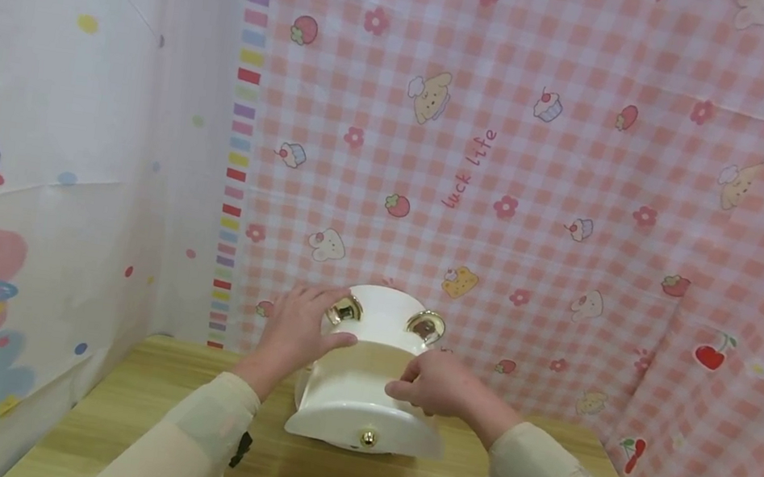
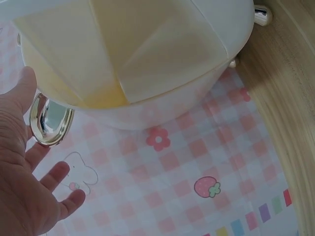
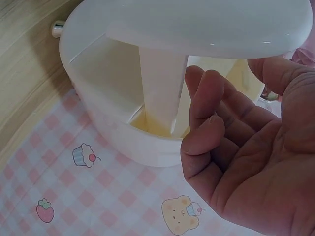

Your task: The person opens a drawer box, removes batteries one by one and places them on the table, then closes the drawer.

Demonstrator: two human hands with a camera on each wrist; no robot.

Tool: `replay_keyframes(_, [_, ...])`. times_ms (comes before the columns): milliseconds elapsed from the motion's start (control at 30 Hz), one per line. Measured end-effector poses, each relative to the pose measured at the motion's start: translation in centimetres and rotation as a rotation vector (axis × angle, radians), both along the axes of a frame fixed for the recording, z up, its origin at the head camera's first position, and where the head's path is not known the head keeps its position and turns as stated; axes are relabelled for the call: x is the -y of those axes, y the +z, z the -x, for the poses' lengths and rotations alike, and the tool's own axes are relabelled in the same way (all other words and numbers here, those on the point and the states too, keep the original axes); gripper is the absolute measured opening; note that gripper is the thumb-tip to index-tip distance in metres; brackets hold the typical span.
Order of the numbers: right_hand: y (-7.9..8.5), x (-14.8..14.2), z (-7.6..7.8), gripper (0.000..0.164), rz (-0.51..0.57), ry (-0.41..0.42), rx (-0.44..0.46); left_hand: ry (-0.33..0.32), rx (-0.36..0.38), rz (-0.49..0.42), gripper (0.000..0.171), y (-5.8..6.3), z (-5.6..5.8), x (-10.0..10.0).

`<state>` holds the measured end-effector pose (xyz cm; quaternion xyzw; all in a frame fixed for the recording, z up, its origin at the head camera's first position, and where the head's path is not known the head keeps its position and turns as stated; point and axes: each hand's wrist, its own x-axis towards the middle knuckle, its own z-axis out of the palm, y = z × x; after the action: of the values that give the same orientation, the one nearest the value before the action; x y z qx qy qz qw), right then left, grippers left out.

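Observation:
A white box with a tilted cream-white front panel and a gold knob stands on the table. Gold rings, the left ring handle and the right ring handle, flank its top. My left hand is at the upper left side, fingers spread around the left ring handle, thumb near the box edge. At the right side is my right hand, fingers curled beside the front panel; its thumb tip is partly hidden there, and I cannot tell whether it pinches the edge. Cream inner walls show through the side gap.
The wooden table carries the box near its back. Behind it hangs a pink checked cloth with cartoon prints. A white printed cloth closes off the left side. Small gold feet, one foot among them, project under the box.

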<state>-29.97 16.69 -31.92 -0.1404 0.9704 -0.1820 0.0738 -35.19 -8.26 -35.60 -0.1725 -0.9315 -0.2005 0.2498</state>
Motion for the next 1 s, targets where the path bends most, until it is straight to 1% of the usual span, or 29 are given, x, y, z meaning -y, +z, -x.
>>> replay_keyframes(133, [-0.2,0.4,0.5,0.029,-0.022,0.025,0.026,0.004,0.024,0.005,0.082,0.2,0.0,0.2])
replay_keyframes(300, [-0.5,0.8,1.1,0.040,-0.102,0.074,0.016,-0.008,0.043,0.009,0.082,0.5,-0.1,0.1])
replay_keyframes(433, [-0.5,1.3,1.4,0.047,-0.147,0.070,0.026,-0.011,0.046,0.005,0.081,0.6,-0.2,0.1])
replay_keyframes(533, [-0.4,1.7,1.4,0.053,-0.191,0.059,0.042,-0.005,0.044,0.003,0.081,0.6,-0.2,0.1])
replay_keyframes(600, [-0.3,2.0,1.3,0.057,-0.226,0.066,0.055,-0.005,0.037,0.001,0.080,0.6,-0.2,0.1])
replay_keyframes(767, [-0.1,2.4,1.2,0.053,-0.263,0.088,0.123,-0.005,0.020,-0.008,0.081,0.7,-0.1,0.1])
replay_keyframes(867, [-0.1,2.5,1.3,0.049,-0.252,0.090,0.175,-0.003,0.018,-0.012,0.080,0.6,-0.1,0.1])
replay_keyframes(1000, [-0.3,2.6,1.5,0.051,-0.223,0.107,0.241,-0.004,0.018,-0.013,0.080,0.3,-0.2,0.0])
